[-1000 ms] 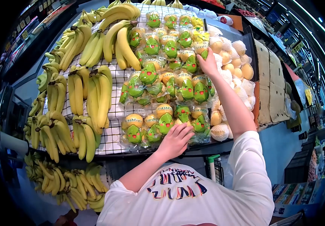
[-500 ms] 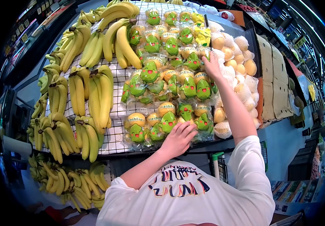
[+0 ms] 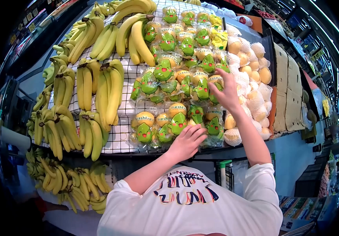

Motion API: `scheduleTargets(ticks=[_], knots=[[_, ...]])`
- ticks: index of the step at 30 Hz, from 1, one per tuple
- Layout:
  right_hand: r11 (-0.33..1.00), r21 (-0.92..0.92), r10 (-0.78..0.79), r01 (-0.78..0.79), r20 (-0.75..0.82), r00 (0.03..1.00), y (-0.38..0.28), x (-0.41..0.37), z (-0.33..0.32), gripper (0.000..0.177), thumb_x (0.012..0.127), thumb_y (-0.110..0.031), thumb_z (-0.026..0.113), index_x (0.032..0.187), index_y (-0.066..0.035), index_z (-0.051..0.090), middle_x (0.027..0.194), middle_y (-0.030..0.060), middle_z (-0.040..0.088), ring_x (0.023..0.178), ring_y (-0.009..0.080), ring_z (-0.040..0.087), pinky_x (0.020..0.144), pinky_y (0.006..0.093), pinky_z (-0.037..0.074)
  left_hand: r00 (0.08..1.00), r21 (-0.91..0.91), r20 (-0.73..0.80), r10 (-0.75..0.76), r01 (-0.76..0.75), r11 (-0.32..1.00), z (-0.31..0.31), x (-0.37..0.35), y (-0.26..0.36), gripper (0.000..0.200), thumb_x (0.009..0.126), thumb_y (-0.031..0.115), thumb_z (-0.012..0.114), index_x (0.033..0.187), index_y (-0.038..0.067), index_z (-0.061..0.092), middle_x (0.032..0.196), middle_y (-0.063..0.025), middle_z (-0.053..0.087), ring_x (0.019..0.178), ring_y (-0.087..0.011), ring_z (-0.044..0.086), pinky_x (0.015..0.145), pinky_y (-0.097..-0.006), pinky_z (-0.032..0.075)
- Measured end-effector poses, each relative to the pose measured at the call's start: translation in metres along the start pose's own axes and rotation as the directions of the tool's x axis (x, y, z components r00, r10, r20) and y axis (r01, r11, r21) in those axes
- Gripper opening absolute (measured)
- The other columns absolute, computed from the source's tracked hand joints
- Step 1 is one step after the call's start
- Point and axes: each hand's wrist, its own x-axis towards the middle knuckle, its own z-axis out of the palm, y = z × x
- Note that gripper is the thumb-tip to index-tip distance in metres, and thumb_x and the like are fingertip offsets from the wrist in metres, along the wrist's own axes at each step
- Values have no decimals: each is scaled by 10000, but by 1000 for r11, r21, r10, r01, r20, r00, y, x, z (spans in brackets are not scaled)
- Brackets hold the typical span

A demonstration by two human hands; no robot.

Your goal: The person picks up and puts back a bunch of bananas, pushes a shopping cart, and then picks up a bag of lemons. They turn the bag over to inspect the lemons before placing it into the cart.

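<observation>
My left hand [image 3: 189, 142] lies with its fingers stretched over the front edge of the bagged fruit, touching a clear bag in the nearest row. Beside its fingertips is a bag [image 3: 177, 120] of round yellow fruit with a smiling green cartoon printed on it. Further back, at the right side of the bagged rows, my right hand [image 3: 226, 93] has its thumb and fingers apart. Its fingertips are right at another printed fruit bag [image 3: 215, 87], partly covering it. Nothing shows gripped in either hand.
Banana bunches [image 3: 110, 88] cover the left of the white gridded display [image 3: 128, 114], with more bananas [image 3: 71, 181] on a lower level. Foam-netted round fruit [image 3: 252, 74] fills the right, beside a cardboard panel [image 3: 285, 86]. A green-topped post [image 3: 225, 165] stands at the front.
My right hand has drawn back toward me from the farther bags, and its fingers have spread. My left hand stays over the front row. The view has shifted slightly.
</observation>
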Motion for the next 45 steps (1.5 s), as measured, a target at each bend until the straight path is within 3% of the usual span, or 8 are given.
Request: scheduleTargets(ticks=[12,20,22,24,27,32,37,45], knots=[[885,-415,-188,213,100,977,-51,-29,49,692,694,-254,807,1331,-148,559,1500,171,388,1043,334,557,908,436,484,999,72,-30,-14,16,997,1,1,5,534,728,196,732,1226,120,556,1371,-61,463,1351,-270,359,1161,-464,285],[990,132,-18,44,-187,982,-42,-20,28,466,726,-128,727,1175,-51,627,1379,198,555,1115,353,606,968,393,499,996,64,-83,-35,40,997,4,5,11,471,744,162,694,1202,131,592,1340,-63,502,1328,-281,401,1127,-459,327],[810,565,278,-155,-138,951,-51,-26,7,386,793,-135,676,1159,-29,616,1236,162,645,1030,247,663,886,348,534,992,-6,-91,-87,87,996,1,8,16,487,726,120,686,1207,125,603,1322,-64,539,1312,-282,434,1091,-447,368],[188,913,519,-361,220,826,-55,-48,-20,434,823,-149,643,1238,-53,560,1102,123,655,959,184,664,812,315,543,982,-111,-144,-123,108,988,-3,12,18,481,738,70,654,1215,99,597,1285,-82,569,1267,-306,482,1070,-453,392],[-260,883,526,-391,470,709,-59,-103,-36,499,862,-268,583,1290,-19,526,1126,118,661,1003,242,674,850,368,575,939,-376,-201,-280,190,907,-12,16,27,443,767,10,603,1208,40,578,1270,-166,563,1201,-364,531,1056,-448,406],[-537,798,437,-274,541,719,-89,-173,-46,572,825,-243,562,1346,-24,475,1240,161,609,1118,329,624,971,507,522,862,-999,-32,-505,-14,38,-30,20,52,677,982,447,485,1498,48,305,1461,-142,454,1350,-270,450,1127,-419,336],[-431,869,327,-242,400,856,-104,-203,-63,529,715,-88,645,1191,-65,412,1547,230,297,1319,323,471,1086,417,423,913,-968,179,-367,97,-230,-37,29,69,713,1013,557,403,1510,51,322,1530,-139,397,1383,-265,430,1125,-448,368],[233,966,276,-110,43,960,-109,-232,-64,637,747,-103,800,1246,-84,404,1494,157,290,1409,268,326,1136,395,304,846,-796,393,-361,115,-595,-39,49,101,753,1002,629,345,1444,26,431,1426,-142,508,1318,-257,490,1104,-437,409]])
